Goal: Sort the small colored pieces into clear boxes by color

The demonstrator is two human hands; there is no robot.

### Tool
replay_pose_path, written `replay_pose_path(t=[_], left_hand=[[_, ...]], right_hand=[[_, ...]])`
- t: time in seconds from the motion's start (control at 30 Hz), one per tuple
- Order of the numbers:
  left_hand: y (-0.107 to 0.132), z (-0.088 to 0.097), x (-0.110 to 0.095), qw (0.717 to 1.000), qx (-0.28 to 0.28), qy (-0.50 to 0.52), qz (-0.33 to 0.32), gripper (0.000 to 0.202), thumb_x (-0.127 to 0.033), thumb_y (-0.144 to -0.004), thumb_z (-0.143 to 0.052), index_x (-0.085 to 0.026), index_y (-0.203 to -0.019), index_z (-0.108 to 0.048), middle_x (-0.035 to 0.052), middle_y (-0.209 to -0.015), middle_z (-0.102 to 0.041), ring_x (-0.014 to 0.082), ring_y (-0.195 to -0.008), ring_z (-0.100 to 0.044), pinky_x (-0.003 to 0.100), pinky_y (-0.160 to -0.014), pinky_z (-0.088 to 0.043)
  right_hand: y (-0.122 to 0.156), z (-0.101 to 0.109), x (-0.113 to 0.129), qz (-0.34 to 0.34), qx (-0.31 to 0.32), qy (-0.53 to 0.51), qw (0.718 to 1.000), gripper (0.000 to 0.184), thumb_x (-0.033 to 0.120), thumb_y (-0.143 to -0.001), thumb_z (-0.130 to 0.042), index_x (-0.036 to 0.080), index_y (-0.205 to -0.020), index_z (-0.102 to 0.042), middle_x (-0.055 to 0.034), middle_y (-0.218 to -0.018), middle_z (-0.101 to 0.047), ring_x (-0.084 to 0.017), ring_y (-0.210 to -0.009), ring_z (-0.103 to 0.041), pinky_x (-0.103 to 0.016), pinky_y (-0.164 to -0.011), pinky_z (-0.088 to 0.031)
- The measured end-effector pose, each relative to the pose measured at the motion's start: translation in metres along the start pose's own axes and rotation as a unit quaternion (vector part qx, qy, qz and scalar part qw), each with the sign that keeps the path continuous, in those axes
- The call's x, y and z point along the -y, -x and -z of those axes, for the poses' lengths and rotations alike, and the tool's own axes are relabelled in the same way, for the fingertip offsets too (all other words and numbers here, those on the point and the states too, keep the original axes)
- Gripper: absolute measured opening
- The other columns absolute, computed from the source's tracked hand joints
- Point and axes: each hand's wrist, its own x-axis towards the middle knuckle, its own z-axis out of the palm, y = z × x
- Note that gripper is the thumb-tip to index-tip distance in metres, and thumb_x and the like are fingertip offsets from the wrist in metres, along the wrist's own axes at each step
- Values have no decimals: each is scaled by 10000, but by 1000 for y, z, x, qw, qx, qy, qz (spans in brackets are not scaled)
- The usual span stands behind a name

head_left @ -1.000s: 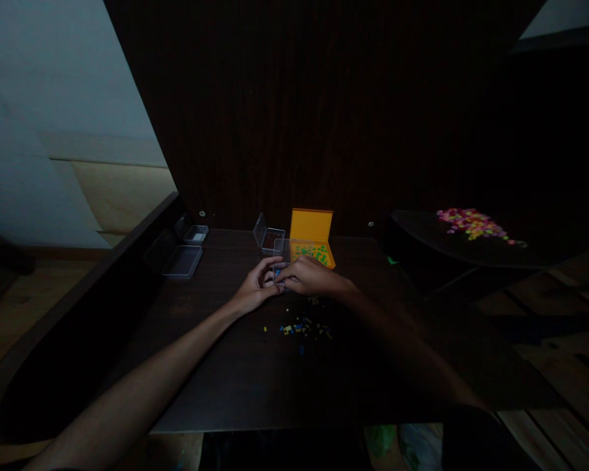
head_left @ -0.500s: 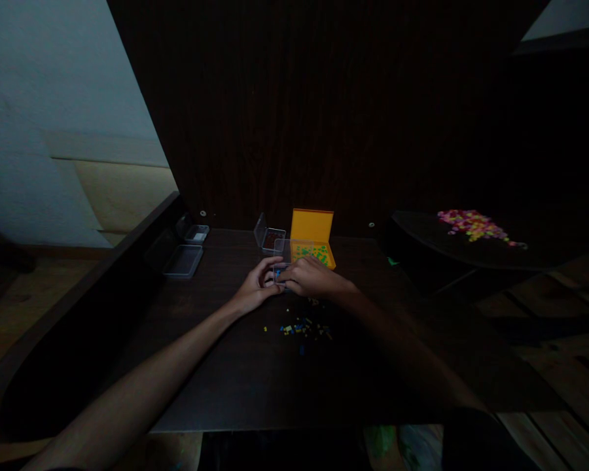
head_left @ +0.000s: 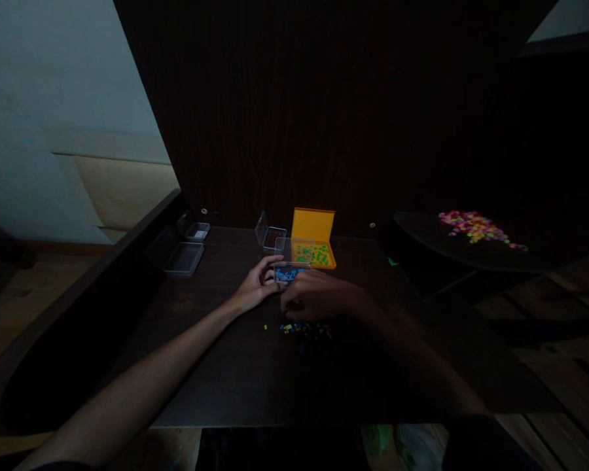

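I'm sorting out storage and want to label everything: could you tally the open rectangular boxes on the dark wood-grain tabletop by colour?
Clear rectangular plastic boxes: 4
Yellow-orange rectangular box: 1
Total: 5

A heap of pink and yellow pieces (head_left: pixel 476 227) lies on a dark ledge (head_left: pixel 425 242) at right; a beige panel (head_left: pixel 127 188) shows against the pale wall (head_left: pixel 53 65) at left.
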Motion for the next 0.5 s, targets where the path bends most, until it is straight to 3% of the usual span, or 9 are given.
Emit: replay_pose_path(t=[0.13,0.3,0.5], left_hand=[[1,-2,-3,1000,-3,-3,8,604,-137,-623,-732,-186,-1180,-502,103,-1230,-539,151,-943,-591,302,-841,-488],[1,-3,-2,1000,-5,-1,10,613,-131,-618,-735,-189,-1182,-503,98,-1232,-539,150,-945,-589,317,-854,-492],[0,-1,0,1000,0,2,1,596,-122,-625,-734,-185,-1172,-506,106,-1231,-539,142,-932,-594,298,-833,-496]], right_hand=[[-10,-17,6,-8,64,-7,998,128,266,-756,-644,214,-852,-710,-4,-754,-653,-129,-695,-525,-244,-606,-308],[-14,-25,9,-33,78,23,996,164,300,-753,-652,207,-882,-693,-35,-836,-653,-159,-783,-537,-256,-652,-331],[-16,-28,14,-30,80,41,995,115,223,-791,-595,193,-848,-690,-46,-833,-659,-157,-777,-541,-263,-663,-339]])
